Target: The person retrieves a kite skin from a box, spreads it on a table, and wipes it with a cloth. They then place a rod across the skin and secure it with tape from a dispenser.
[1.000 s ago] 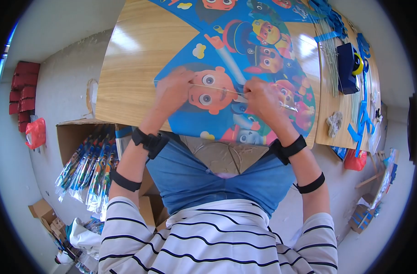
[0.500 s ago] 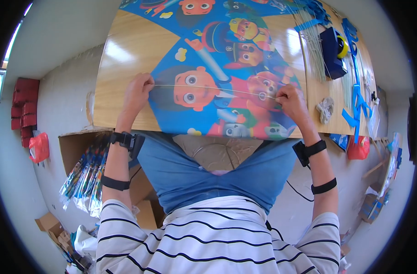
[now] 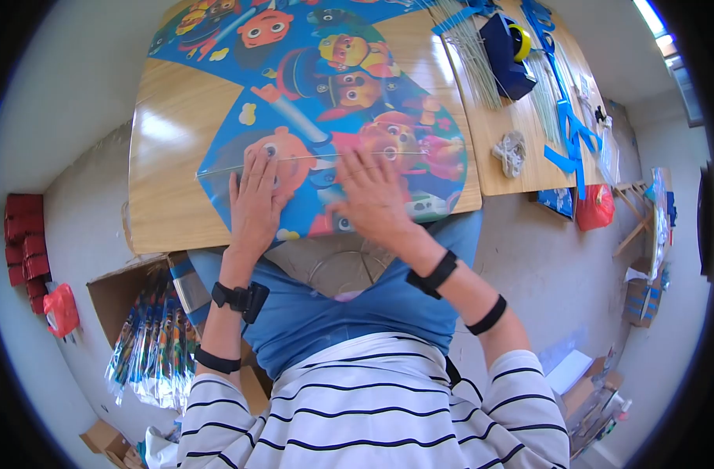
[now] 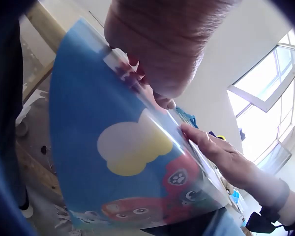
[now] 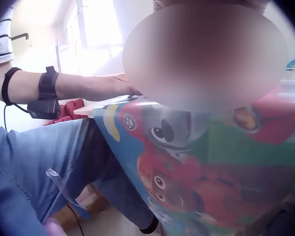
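A blue sheet printed with cartoon figures [image 3: 240, 129] covers part of the wooden table, its near part hanging over the edge in both wrist views. Across it runs a thin pale rod [image 3: 427, 153]. My left hand [image 3: 254, 199] lies flat on the sheet, straight fingers over the rod's line. To its right, my right hand [image 3: 373, 195] rests with fingers extended and spread, fingertips at the same line. The left wrist view shows the left hand [image 4: 162, 44] close up and the right hand [image 4: 228, 155] on the sheet; a blurred oval covers the right hand in its own wrist view.
At the table's right stand a dark blue tape dispenser [image 3: 507, 66] with yellow tape, several thin pale rods [image 3: 476, 66], blue ribbon [image 3: 576, 144] and a clear crumpled bundle [image 3: 509, 153]. Below left, a cardboard box [image 3: 115, 301] holds wrapped packs [image 3: 158, 344].
Both hands held the thin rod near its ends and drew apart half a second ago. Now they have let go, moved inward and lie on the sheet. The head view has turned rightward.
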Action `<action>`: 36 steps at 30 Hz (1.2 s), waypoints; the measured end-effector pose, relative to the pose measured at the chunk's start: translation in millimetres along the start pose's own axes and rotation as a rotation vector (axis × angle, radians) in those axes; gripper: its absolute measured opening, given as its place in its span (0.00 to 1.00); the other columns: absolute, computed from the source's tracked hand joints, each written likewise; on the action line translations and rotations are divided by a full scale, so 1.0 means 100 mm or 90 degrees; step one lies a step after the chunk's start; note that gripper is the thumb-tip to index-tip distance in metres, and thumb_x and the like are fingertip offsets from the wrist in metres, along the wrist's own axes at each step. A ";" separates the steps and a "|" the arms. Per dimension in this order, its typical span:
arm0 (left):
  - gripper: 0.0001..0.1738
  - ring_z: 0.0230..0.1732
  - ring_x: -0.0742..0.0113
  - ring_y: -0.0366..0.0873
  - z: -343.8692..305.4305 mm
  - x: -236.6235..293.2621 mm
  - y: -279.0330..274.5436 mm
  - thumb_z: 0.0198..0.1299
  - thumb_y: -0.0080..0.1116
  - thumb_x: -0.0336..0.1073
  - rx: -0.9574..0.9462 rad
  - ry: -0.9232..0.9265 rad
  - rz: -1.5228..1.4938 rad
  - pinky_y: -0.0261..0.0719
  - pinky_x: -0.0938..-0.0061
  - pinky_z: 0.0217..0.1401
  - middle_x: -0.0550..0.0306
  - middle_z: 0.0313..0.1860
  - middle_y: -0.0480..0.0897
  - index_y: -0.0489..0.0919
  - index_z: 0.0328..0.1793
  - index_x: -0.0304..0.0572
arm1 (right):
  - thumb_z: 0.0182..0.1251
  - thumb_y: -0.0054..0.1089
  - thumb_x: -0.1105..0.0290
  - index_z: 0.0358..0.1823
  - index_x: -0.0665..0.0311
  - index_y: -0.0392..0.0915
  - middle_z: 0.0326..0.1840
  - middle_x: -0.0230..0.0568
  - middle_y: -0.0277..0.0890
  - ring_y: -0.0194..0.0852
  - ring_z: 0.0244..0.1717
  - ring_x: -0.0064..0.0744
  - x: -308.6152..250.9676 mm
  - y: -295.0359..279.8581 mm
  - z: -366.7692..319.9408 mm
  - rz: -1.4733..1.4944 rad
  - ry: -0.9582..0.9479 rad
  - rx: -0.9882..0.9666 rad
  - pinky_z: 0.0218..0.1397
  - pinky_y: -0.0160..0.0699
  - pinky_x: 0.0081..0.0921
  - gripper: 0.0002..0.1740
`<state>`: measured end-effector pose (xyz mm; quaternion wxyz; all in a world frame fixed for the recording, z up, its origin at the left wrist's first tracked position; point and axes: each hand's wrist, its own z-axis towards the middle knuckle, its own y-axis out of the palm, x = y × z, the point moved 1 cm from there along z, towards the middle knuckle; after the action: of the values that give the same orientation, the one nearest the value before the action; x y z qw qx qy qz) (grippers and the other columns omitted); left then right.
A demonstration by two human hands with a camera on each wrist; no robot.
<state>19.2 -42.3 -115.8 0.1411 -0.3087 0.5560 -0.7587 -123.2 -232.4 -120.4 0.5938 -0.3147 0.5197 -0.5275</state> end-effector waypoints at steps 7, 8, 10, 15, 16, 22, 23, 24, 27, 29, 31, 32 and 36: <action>0.40 0.84 0.62 0.50 -0.02 -0.08 -0.02 0.65 0.60 0.48 -0.067 0.006 -0.015 0.41 0.44 0.82 0.63 0.84 0.58 0.60 0.83 0.52 | 0.66 0.59 0.46 0.76 0.67 0.62 0.82 0.49 0.54 0.46 0.84 0.44 0.29 -0.11 -0.16 -0.063 0.083 -0.050 0.83 0.34 0.60 0.43; 0.41 0.84 0.62 0.50 -0.02 -0.08 -0.02 0.65 0.60 0.48 -0.068 0.007 -0.014 0.41 0.44 0.82 0.63 0.84 0.58 0.60 0.83 0.52 | 0.67 0.59 0.46 0.76 0.67 0.62 0.82 0.49 0.54 0.46 0.84 0.43 0.36 -0.15 -0.21 -0.075 0.105 -0.050 0.83 0.33 0.61 0.43; 0.41 0.84 0.61 0.50 -0.03 -0.09 -0.01 0.65 0.61 0.47 -0.070 0.008 -0.011 0.42 0.44 0.82 0.63 0.84 0.58 0.60 0.83 0.53 | 0.67 0.58 0.46 0.76 0.67 0.62 0.82 0.48 0.54 0.45 0.84 0.44 0.50 -0.24 -0.31 -0.111 0.146 -0.053 0.83 0.31 0.62 0.43; 0.42 0.84 0.61 0.51 -0.03 -0.09 -0.01 0.64 0.62 0.45 -0.075 -0.002 -0.012 0.42 0.44 0.82 0.63 0.84 0.59 0.60 0.82 0.52 | 0.69 0.57 0.46 0.76 0.63 0.64 0.82 0.41 0.56 0.44 0.84 0.46 0.81 -0.42 -0.52 -0.193 0.193 -0.028 0.81 0.31 0.66 0.40; 0.42 0.84 0.61 0.50 -0.03 -0.08 -0.01 0.63 0.63 0.45 -0.077 -0.003 -0.011 0.42 0.44 0.82 0.63 0.84 0.59 0.60 0.82 0.52 | 0.69 0.56 0.45 0.75 0.62 0.65 0.82 0.40 0.56 0.44 0.84 0.46 0.86 -0.44 -0.54 -0.208 0.200 -0.029 0.81 0.31 0.67 0.40; 0.41 0.84 0.60 0.52 -0.03 -0.07 -0.03 0.63 0.63 0.44 -0.068 0.004 -0.013 0.43 0.44 0.82 0.63 0.84 0.59 0.61 0.82 0.52 | 0.69 0.55 0.42 0.74 0.60 0.68 0.81 0.37 0.58 0.42 0.85 0.45 0.98 -0.58 -0.47 -0.287 0.203 -0.032 0.80 0.33 0.70 0.39; 0.41 0.84 0.60 0.52 -0.04 -0.08 -0.01 0.63 0.63 0.44 -0.066 0.004 -0.010 0.43 0.44 0.82 0.62 0.83 0.59 0.61 0.82 0.52 | 0.68 0.55 0.42 0.74 0.59 0.67 0.81 0.37 0.58 0.42 0.85 0.45 0.96 -0.59 -0.46 -0.281 0.181 -0.032 0.80 0.33 0.70 0.40; 0.41 0.84 0.60 0.52 -0.04 -0.09 0.01 0.63 0.64 0.44 -0.064 0.005 -0.008 0.43 0.44 0.82 0.62 0.83 0.59 0.61 0.82 0.52 | 0.68 0.55 0.41 0.74 0.59 0.67 0.81 0.37 0.59 0.42 0.85 0.44 0.94 -0.59 -0.46 -0.276 0.160 -0.031 0.80 0.34 0.69 0.40; 0.41 0.84 0.61 0.52 -0.01 -0.09 -0.03 0.62 0.65 0.46 -0.061 0.012 -0.016 0.45 0.44 0.81 0.61 0.83 0.61 0.64 0.80 0.52 | 0.67 0.57 0.42 0.73 0.59 0.68 0.80 0.38 0.60 0.45 0.84 0.44 1.03 -0.60 -0.53 -0.249 0.145 -0.045 0.80 0.35 0.69 0.39; 0.40 0.84 0.60 0.52 -0.02 -0.08 -0.05 0.61 0.66 0.46 -0.066 0.011 -0.038 0.46 0.44 0.81 0.60 0.82 0.62 0.66 0.79 0.51 | 0.68 0.59 0.46 0.73 0.60 0.68 0.79 0.40 0.62 0.48 0.82 0.46 1.14 -0.60 -0.58 -0.297 0.228 -0.045 0.79 0.37 0.69 0.38; 0.38 0.84 0.59 0.52 -0.02 -0.11 -0.08 0.61 0.65 0.44 -0.070 0.002 -0.067 0.46 0.44 0.81 0.58 0.82 0.62 0.67 0.78 0.51 | 0.68 0.61 0.49 0.72 0.61 0.69 0.78 0.42 0.63 0.51 0.81 0.49 1.24 -0.65 -0.57 -0.322 0.270 -0.040 0.79 0.39 0.69 0.36; 0.37 0.84 0.57 0.52 -0.03 -0.12 -0.11 0.61 0.65 0.44 -0.050 0.007 -0.080 0.46 0.44 0.81 0.58 0.81 0.63 0.68 0.77 0.51 | 0.68 0.62 0.51 0.72 0.61 0.69 0.77 0.43 0.64 0.52 0.80 0.50 1.23 -0.68 -0.59 -0.318 0.270 -0.040 0.79 0.40 0.69 0.36; 0.34 0.82 0.53 0.55 0.08 -0.01 -0.09 0.59 0.65 0.43 -0.014 0.051 -0.064 0.46 0.45 0.81 0.54 0.78 0.67 0.72 0.73 0.47 | 0.66 0.64 0.55 0.73 0.63 0.67 0.79 0.45 0.61 0.49 0.81 0.53 0.77 -0.71 -0.21 -0.210 0.123 -0.018 0.79 0.44 0.63 0.37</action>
<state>26.5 -44.6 -106.4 0.0771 -0.3069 0.5533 -0.7705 -171.6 -319.4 -82.3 0.4417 -0.3520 0.5232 -0.6381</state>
